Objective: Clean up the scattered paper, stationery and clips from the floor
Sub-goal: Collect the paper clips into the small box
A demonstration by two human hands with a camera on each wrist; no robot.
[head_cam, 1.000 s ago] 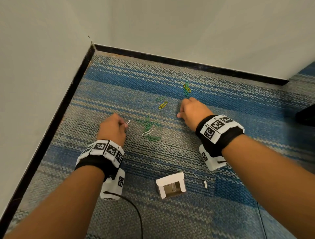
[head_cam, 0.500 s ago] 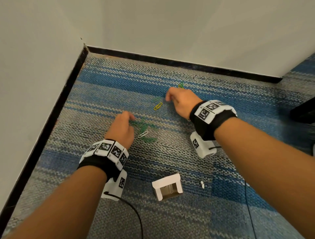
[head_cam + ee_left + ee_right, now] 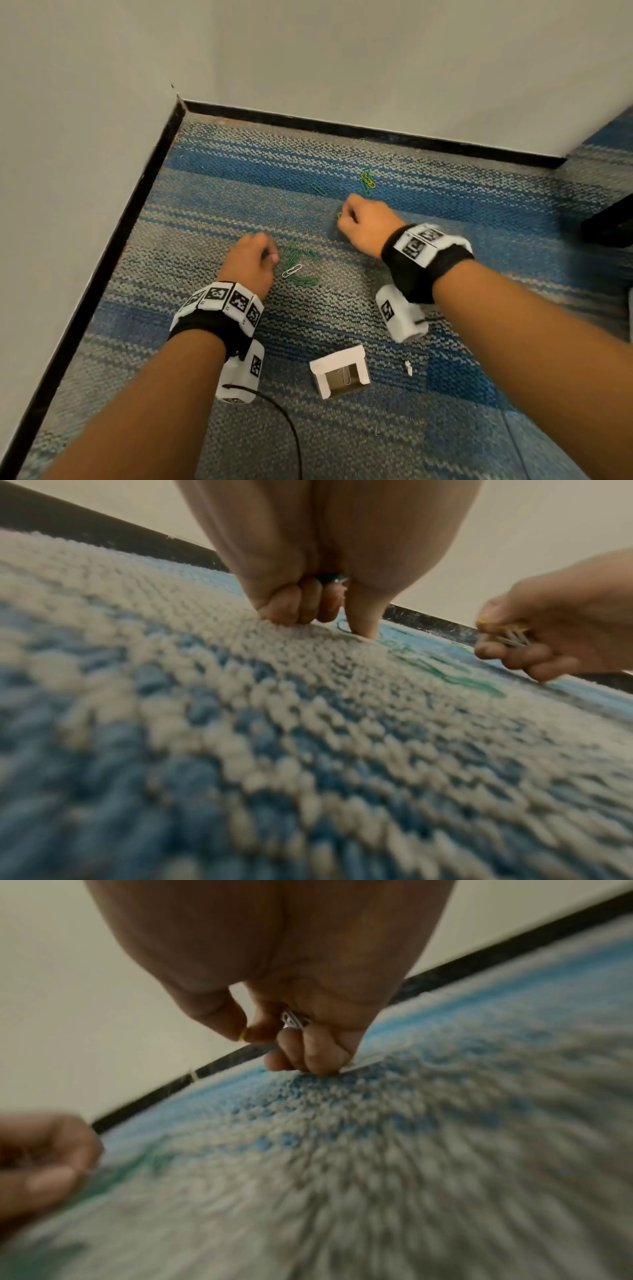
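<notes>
Green paper clips (image 3: 298, 263) and one white clip (image 3: 292, 270) lie in a heap on the blue-grey carpet. My left hand (image 3: 270, 255) sits at the heap's left edge with its fingers curled. In the left wrist view green clips (image 3: 330, 578) show inside its palm while the thumb (image 3: 363, 626) presses the carpet. My right hand (image 3: 342, 214) pinches a yellow clip (image 3: 243, 1035) between thumb and forefinger and keeps silver clips (image 3: 294, 1020) in its curled fingers. Beyond it lie a single green clip (image 3: 318, 189) and a yellow-green cluster (image 3: 367, 180).
A small open white cardboard box (image 3: 339, 375) with a clip inside lies near me, with a white scrap (image 3: 408, 368) to its right. Walls with black skirting (image 3: 342, 128) form a corner at the far left. A dark object (image 3: 609, 226) is at the right edge.
The yellow clip that lay on the carpet is now pinched in my right hand. My left hand moved right to the edge of the green heap.
</notes>
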